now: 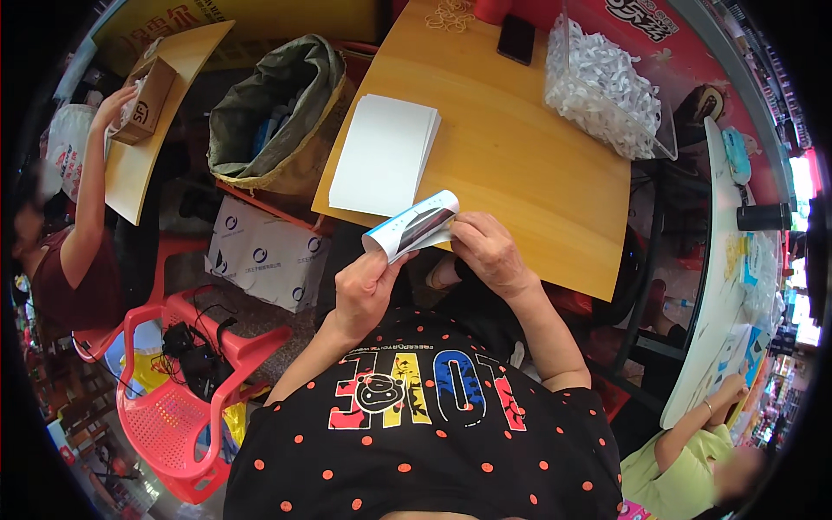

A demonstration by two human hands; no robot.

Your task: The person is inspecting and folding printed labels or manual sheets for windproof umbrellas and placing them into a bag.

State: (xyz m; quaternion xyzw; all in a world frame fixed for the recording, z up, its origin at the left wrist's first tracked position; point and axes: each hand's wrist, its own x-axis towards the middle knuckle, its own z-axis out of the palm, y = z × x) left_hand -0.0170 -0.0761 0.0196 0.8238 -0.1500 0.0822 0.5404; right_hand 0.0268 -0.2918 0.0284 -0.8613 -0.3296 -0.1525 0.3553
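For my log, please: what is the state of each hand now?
Left hand: closed, holding the curled paper near its lower left end.
Right hand: closed, pinching the paper's right edge.

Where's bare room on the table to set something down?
Bare table lies between the white paper stack and the clear bin, running to the near right corner. Crowded: the far edge, with tan loops and dark phone, and the stack's near end, where the left hand and right hand hold a rolled sheet.

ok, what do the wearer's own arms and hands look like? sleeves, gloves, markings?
Left hand and right hand: bare, no gloves or wristwear visible. Bare forearms, no cables. Short black fabric sleeves with orange-red dots, matching the black dotted T-shirt.
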